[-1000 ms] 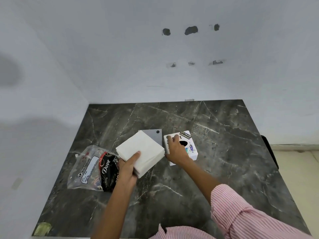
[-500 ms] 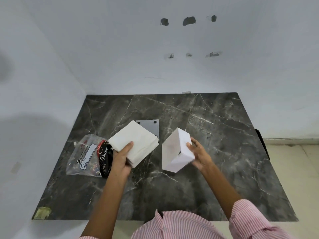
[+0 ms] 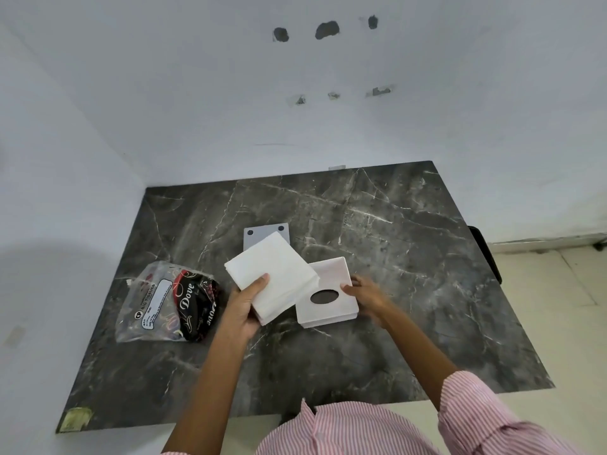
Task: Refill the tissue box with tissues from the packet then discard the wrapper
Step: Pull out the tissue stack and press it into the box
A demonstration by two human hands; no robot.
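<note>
The person leans over a dark, veined marble worktop (image 3: 394, 257) set into the corner of two pale walls. The left hand (image 3: 244, 307) holds a thick stack of white tissues (image 3: 272, 277) up off the stone, thumb pressed on top and fingers curled beneath, so that grip is clamped on the stack. The stack tilts, and its right corner overlaps the near left part of the tissue box (image 3: 328, 292).

The tissue box is white and square, lying on the worktop with its hollow side up, so the dark oval slot shows in the panel lying against the stone. The right hand (image 3: 366, 295) steadies it from the right, fingertips on the wall of the box at its rim; that grip is closed lightly on the box edge.

Behind the tissues a flat grey plate (image 3: 259, 233) with two dark dots lies on the worktop, mostly covered by the stack. To the left, well apart from the box, the crumpled wrapper (image 3: 167, 307) rests on the stone, clear plastic with a black printed part and a white label. A pink striped sleeve (image 3: 476, 412) covers the right forearm near the elbow.
</note>
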